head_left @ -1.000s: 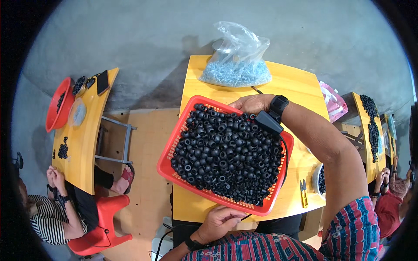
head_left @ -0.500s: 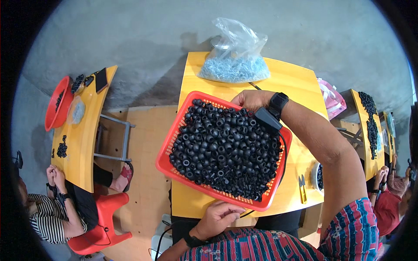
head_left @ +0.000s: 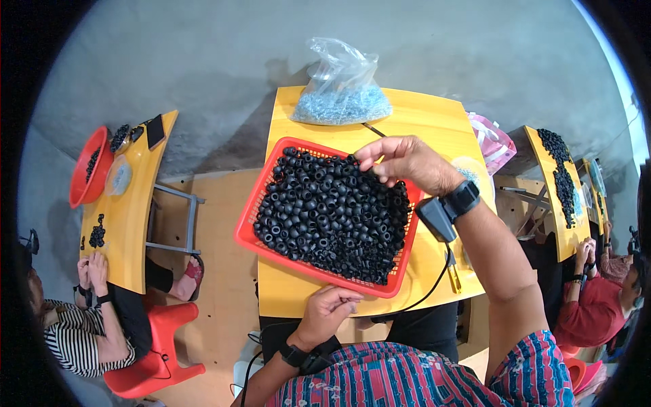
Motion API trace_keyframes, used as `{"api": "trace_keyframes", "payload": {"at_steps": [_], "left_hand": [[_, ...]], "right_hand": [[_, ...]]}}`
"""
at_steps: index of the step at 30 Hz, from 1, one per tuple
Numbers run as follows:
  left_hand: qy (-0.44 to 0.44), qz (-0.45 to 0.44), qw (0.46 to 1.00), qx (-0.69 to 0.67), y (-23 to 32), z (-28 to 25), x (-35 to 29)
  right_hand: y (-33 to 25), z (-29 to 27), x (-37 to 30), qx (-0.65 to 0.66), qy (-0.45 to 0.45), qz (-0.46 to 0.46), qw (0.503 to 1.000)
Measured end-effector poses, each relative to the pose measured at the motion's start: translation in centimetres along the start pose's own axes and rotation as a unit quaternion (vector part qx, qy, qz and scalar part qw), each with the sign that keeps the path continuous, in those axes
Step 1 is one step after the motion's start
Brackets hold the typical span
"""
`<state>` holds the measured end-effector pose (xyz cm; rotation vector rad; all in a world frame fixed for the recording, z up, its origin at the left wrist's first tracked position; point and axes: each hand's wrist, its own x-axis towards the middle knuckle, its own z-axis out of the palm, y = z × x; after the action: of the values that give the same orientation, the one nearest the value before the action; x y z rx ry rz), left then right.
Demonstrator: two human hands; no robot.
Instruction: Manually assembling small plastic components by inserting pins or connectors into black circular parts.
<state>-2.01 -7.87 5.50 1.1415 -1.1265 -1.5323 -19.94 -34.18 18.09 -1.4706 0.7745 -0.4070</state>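
Right hand (head_left: 407, 164) bent over far side of red basket (head_left: 401, 271), fingers close together, can't tell if pinching any black rings (head_left: 319, 210). Left hand (head_left: 327, 313) half-curled by near rim, grip unclear, probably steadying. Basket's between hands, sides likely corralling loose bits.

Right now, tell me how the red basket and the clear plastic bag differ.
The basket is opaque red with slotted sides; the bag is transparent. The basket holds black, hollow pieces; the bag holds bluish bits. The basket is toward the table's near side; the bag is toward its far edge. Both hold many pieces.
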Motion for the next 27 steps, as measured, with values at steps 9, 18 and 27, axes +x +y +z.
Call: {"api": "trace_keyframes", "payload": {"at_steps": [9, 18, 27], "left_hand": [[0.013, 0.008, 1.0, -0.015, 0.4, 0.6, 0.0], [-0.002, 0.018, 0.999, -0.047, 0.0, 0.8, 0.1], [0.018, 0.009, 0.999, -0.043, -0.1, 0.8, 0.2]], "right_hand": [[4.1, 0.8, 2.2, -0.353, 0.169, -0.129, 0.911], [5.5, 4.0, 3.3, -0.41, 0.135, -0.243, 0.869], [3.6, 4.9, 2.0, -0.312, 0.116, -0.305, 0.892]]}}
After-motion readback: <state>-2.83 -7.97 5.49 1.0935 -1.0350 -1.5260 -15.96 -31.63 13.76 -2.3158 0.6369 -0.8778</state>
